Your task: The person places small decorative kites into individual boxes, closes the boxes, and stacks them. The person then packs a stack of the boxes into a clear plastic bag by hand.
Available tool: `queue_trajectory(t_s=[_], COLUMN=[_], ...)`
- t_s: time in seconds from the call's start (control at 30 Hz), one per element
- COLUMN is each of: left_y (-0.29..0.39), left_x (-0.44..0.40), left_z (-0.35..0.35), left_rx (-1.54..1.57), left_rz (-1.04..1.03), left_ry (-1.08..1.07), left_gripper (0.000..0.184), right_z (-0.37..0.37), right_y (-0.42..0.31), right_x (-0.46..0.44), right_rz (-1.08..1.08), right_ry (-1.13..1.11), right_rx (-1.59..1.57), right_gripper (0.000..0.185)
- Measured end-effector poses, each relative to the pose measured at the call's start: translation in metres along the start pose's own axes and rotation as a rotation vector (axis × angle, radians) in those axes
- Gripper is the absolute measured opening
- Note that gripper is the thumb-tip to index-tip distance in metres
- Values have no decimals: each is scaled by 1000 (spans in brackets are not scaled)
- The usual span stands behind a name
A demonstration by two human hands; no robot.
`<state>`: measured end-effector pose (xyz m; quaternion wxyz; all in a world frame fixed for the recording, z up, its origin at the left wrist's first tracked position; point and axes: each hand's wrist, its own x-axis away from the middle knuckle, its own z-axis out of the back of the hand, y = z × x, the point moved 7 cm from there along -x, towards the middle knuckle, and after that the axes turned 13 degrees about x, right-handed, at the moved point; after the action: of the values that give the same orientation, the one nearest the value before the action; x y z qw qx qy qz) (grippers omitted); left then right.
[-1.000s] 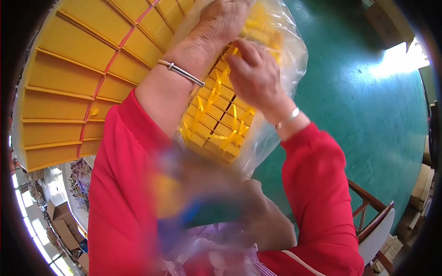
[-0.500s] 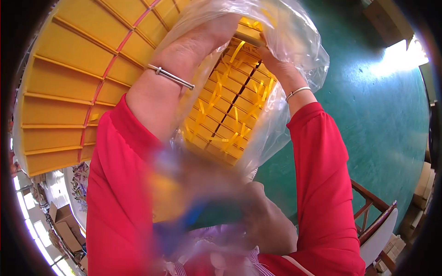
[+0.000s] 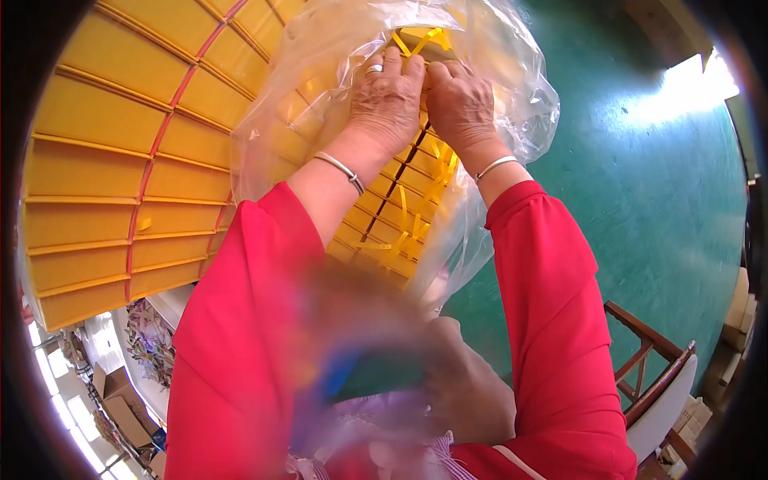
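A clear plastic bag (image 3: pixel 528 104) surrounds yellow boxes (image 3: pixel 412 182) packed in two rows, with yellow ribbon loops (image 3: pixel 420 228) sticking up from them. Both of my hands reach in through the bag's mouth. My left hand (image 3: pixel 388 104), with a ring, lies fingers outstretched on the far end of the left row. Beside it, my right hand (image 3: pixel 462 104) rests on the far end of the right row, fingers extended and slightly bent. Just beyond my fingertips is a yellow box (image 3: pixel 424 42) with ribbon on it. The fingertips' exact contact is partly hidden.
At left stands a large stack of yellow boxes (image 3: pixel 88 164) with pink-red lines between columns. The floor (image 3: pixel 640 208) is green. A wooden-framed stool or chair (image 3: pixel 648 376) is at lower right. Cardboard boxes (image 3: pixel 124 408) sit at lower left. A blurred shape covers the lower middle.
My hands have come nearer and closer together, from around a yellow box at the far end to lying over the tops of the rows. The bag's left side has spread outward.
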<state>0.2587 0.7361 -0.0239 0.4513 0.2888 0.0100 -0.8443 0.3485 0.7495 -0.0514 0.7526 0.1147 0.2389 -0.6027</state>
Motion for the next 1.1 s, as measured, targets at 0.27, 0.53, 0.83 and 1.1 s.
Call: queue_trajectory(t_s=[0.27,0.53,0.83,1.1], left_y=[-12,-19,-17,-20], left_x=[3,4,4,-5], left_z=[1,-18,-21,-17], left_rx=[61,0,15,94], left_rz=[132,31,-23,115], left_ry=[137,-199,-184,-365], left_gripper=[36,37,36,37], right_z=[4,-4,-27,-44], right_y=[18,38,43,45], right_x=[6,-7,-24,-36], right_rz=[-140,-220,6,-9], right_ry=[-58,-159,197,215], right_rx=[-185,-672,-104,-96], right_gripper=[25,29,21,18])
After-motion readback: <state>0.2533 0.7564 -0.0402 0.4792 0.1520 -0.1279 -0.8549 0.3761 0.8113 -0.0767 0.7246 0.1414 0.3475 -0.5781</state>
